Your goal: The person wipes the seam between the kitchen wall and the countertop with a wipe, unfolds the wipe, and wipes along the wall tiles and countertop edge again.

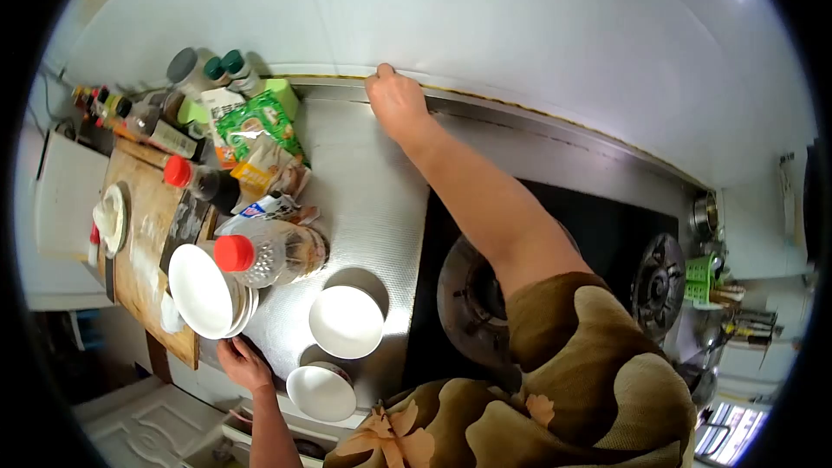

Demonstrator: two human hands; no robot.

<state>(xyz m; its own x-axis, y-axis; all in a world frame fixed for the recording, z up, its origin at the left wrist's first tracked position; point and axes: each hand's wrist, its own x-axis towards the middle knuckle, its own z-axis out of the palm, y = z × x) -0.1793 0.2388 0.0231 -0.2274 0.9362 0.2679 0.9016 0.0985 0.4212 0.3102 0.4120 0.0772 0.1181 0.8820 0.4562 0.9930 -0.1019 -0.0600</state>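
My right hand [397, 102] reaches to the ledge at the back of the metal counter [368, 182], its fingers curled at the wall's base; what they hold, if anything, is hidden. Low on the left, my left hand [243, 363] is by the counter's front edge, its fingertips at the underside of a stack of white bowls [202, 292]. Two more white bowls, one [346, 321] nearer the middle and one [321, 393] at the front edge, stand to the right of that hand. A red-capped clear jar [282, 253] is behind the stack.
A black gas stove [555, 199] lies under my right arm. Sauce bottles [204, 184], a green packet [258, 126] and green-lidded jars [243, 74] crowd the back left. A wooden board [141, 251] is at the left, with a plate of dough [111, 218]. A green basket [698, 279] is far right.
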